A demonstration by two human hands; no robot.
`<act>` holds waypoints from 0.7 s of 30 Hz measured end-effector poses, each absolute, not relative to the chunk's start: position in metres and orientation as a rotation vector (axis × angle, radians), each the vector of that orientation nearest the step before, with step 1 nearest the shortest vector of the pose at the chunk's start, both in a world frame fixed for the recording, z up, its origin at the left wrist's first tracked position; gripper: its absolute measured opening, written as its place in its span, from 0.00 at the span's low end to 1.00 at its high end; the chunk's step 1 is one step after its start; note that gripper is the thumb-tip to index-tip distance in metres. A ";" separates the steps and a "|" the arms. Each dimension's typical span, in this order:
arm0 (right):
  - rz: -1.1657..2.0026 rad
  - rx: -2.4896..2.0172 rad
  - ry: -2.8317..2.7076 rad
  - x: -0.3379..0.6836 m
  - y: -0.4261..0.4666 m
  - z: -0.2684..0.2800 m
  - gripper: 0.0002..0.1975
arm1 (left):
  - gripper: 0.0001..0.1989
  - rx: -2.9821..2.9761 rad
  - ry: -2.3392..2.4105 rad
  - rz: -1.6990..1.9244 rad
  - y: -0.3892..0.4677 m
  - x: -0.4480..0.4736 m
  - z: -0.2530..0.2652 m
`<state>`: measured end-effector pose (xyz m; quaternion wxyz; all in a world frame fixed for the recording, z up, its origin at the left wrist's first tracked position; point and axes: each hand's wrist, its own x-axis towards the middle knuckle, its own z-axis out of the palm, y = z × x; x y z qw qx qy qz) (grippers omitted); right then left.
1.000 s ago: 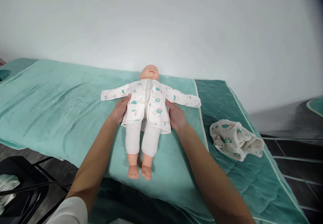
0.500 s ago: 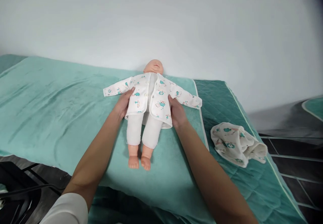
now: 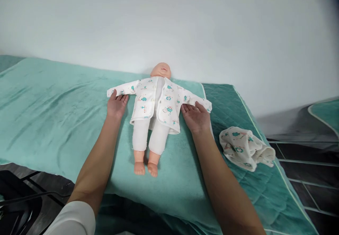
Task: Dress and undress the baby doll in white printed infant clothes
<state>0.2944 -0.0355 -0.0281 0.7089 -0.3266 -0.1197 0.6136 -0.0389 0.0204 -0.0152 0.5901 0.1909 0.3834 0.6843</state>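
Left hand (image 3: 116, 105) and right hand (image 3: 196, 118) had moved outward from the jacket's sides to its two sleeves over the last half second, while the doll held its place. One doll (image 3: 158, 92) lay on its back, with one head (image 3: 162, 70) and two bare feet (image 3: 139, 168), the feet pointing toward the person. Around its body was one open white jacket (image 3: 168, 102) with a coloured print; any lettering in the print was too small to read. The jacket's two sleeves (image 3: 195, 101) spread out, one to each side of the doll. Both hands were open and palm up, one on either side of the doll, fingers at the lower edge of the nearest sleeve. Beneath the doll was one light green cover (image 3: 66, 101). To the right of the doll, one dark green quilted cover (image 3: 225, 99) bore one crumpled printed cloth (image 3: 242, 146). Behind the doll's head rose one pale wall (image 3: 169, 23). Well to the left, below the doll's level, stood one partly visible black chair (image 3: 18, 192).
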 end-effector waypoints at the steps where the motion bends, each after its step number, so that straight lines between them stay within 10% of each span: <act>1: 1.341 -0.738 -0.243 0.300 -0.039 -0.028 0.06 | 0.09 0.440 0.895 1.621 0.020 -0.042 -0.015; 21: 0.644 -1.056 -0.356 0.367 -0.021 -0.039 0.23 | 0.19 0.917 1.545 2.096 0.008 -0.040 -0.017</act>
